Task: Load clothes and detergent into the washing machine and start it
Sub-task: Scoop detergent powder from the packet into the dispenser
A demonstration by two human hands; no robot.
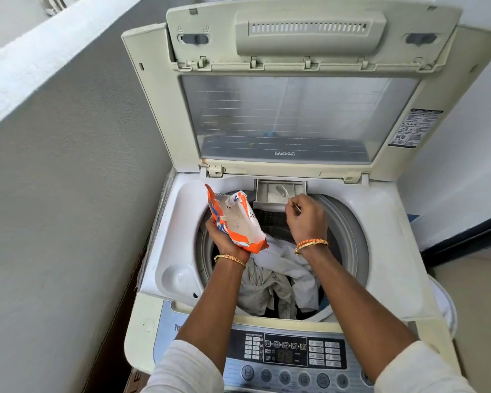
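The left hand grips an orange detergent packet, open, over the washing machine drum. Pale clothes lie inside. The right hand pinches a thin spoon handle just before the detergent drawer.

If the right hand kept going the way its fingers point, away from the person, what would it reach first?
Most likely the open detergent drawer at the back rim of the tub. The right hand, pinching a small spoon, is already just in front of it. Depth is unclear, so the gap can't be judged.
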